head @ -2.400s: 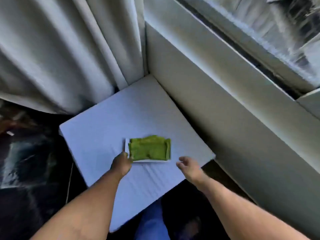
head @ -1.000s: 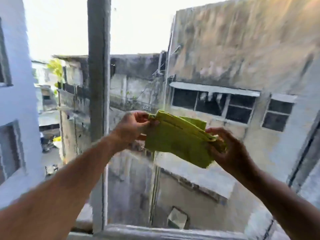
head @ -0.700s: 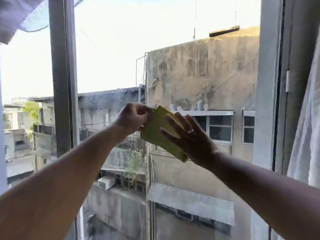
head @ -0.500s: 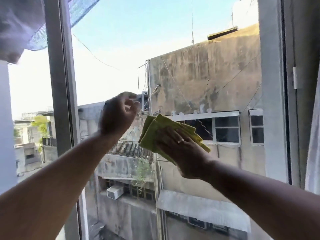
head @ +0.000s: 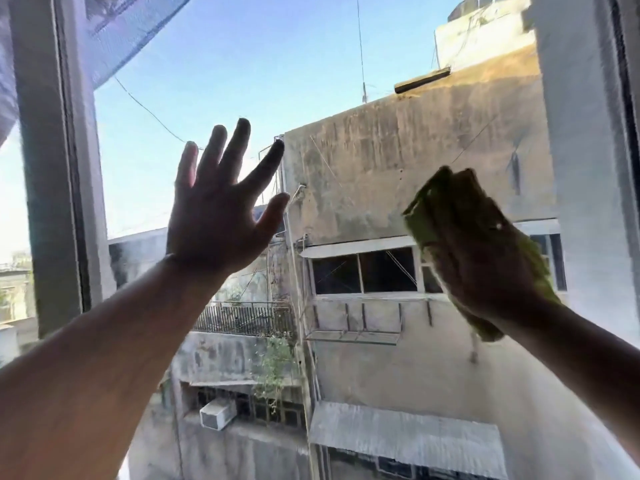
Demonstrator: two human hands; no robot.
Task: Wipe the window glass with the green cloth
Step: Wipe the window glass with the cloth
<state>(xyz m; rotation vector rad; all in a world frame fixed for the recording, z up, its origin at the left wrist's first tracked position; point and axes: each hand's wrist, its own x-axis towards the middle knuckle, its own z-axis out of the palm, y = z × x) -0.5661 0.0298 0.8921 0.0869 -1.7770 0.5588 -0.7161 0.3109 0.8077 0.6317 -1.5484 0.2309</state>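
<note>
The right hand (head: pixel 485 258) lies flat over the folded green cloth (head: pixel 420 216), holding it against the window glass (head: pixel 214 64) at the right of the frame. The left hand (head: pixel 218 216) is empty, fingers spread, at centre left beside the frame post (head: pixel 52 168). Half a second earlier the left hand was loosely curled and the cloth sat nearer the middle.

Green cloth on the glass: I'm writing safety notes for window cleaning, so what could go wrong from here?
1. The green cloth is a thick folded wad under the right hand; a layer could slip loose and leave streaks.
2. The left hand is spread bare by the window glass; if it touches, it may leave prints.
</note>
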